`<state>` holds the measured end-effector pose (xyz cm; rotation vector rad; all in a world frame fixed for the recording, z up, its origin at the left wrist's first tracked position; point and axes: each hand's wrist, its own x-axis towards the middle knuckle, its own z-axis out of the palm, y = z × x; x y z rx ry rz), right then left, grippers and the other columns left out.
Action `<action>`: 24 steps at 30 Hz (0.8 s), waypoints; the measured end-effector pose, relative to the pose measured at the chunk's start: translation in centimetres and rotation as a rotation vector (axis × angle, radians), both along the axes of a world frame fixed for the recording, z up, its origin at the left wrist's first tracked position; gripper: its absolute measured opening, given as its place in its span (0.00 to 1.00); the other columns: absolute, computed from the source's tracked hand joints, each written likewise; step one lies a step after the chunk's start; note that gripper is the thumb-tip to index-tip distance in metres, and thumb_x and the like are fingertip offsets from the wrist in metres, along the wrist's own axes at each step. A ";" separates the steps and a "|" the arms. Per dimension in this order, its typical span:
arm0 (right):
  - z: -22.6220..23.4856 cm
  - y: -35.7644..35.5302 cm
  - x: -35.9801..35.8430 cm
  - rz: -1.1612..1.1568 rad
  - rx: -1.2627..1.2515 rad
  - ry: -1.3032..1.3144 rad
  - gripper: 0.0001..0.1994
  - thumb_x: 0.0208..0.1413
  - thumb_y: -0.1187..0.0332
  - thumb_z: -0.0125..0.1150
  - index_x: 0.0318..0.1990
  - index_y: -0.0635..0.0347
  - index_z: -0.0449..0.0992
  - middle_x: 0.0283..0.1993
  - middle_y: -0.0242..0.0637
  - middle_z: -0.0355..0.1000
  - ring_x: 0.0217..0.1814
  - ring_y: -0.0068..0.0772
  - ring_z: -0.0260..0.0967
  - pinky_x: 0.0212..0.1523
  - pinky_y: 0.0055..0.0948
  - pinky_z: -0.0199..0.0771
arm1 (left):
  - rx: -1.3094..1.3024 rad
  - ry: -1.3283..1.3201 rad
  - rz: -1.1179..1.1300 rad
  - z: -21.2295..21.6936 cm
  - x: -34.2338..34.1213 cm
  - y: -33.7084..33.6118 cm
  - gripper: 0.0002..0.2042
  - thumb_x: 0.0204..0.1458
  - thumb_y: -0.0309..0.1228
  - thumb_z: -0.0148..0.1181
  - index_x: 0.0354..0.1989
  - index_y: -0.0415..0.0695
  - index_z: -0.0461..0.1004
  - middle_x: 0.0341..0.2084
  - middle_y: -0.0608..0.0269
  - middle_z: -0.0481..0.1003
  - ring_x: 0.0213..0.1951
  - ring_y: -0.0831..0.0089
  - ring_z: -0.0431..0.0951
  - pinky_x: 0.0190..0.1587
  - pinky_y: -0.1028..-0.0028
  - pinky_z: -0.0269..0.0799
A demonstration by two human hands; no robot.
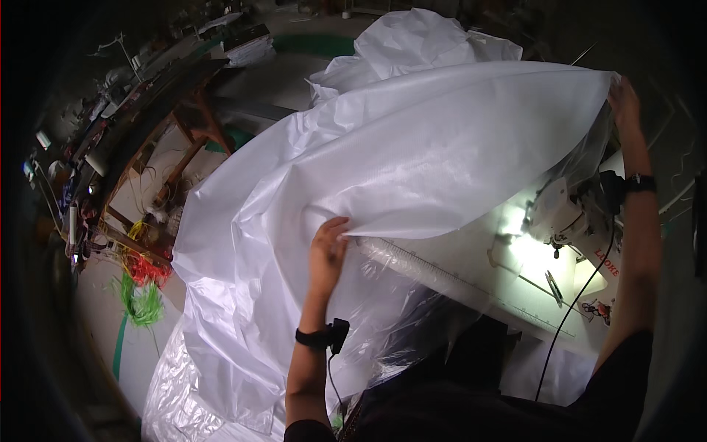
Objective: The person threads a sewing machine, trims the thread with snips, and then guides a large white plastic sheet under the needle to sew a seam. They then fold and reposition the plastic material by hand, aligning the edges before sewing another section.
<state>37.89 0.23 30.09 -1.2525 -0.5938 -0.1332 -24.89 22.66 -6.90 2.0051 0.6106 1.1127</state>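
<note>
A large white plastic sheet point(412, 155) spreads across most of the view, creased on the left and stretched smooth between my hands. My left hand point(330, 247) pinches its near edge at the middle. Raised far to the right, my right hand point(624, 103) grips a corner of the same sheet, so its edge sags between the two. Below that edge stands a lit sewing machine point(556, 210), partly covered by clear film. A small pair of metal snips or tweezers point(554, 287) lies on the white worktable point(508, 295) beside the machine.
A ruler scale point(434, 276) runs along the table's near edge. Bunched sheeting point(412, 44) is heaped at the back. On the left are a wooden-framed bench point(195, 125) and red point(147, 269) and green point(141, 302) plastic strands. A black cable point(574, 309) hangs from my right wrist.
</note>
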 end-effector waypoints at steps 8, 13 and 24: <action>-0.4 0.2 -1.2 -0.076 0.002 0.021 0.26 0.63 0.56 0.59 0.60 0.65 0.66 0.56 0.42 0.68 0.62 0.39 0.66 0.58 0.39 0.75 | 0.260 0.175 0.484 0.1 -0.5 3.3 0.06 0.47 0.23 0.63 0.35 0.44 0.75 0.33 0.63 0.76 0.28 0.63 0.76 0.31 0.66 0.71; 0.0 0.4 -2.7 -0.110 0.034 0.037 0.26 0.63 0.57 0.60 0.61 0.65 0.66 0.56 0.42 0.68 0.62 0.39 0.66 0.59 0.40 0.75 | 0.132 0.149 0.454 -0.6 3.0 -0.1 0.14 0.47 0.28 0.65 0.42 0.44 0.73 0.40 0.60 0.74 0.42 0.58 0.75 0.44 0.62 0.71; -0.2 -0.2 -1.1 -0.068 0.028 0.008 0.23 0.64 0.58 0.56 0.60 0.64 0.67 0.52 0.40 0.71 0.55 0.35 0.72 0.51 0.40 0.80 | 0.457 -0.016 0.342 2.5 1.0 -4.8 0.12 0.42 0.15 0.63 0.35 0.40 0.74 0.32 0.56 0.76 0.33 0.54 0.76 0.34 0.61 0.73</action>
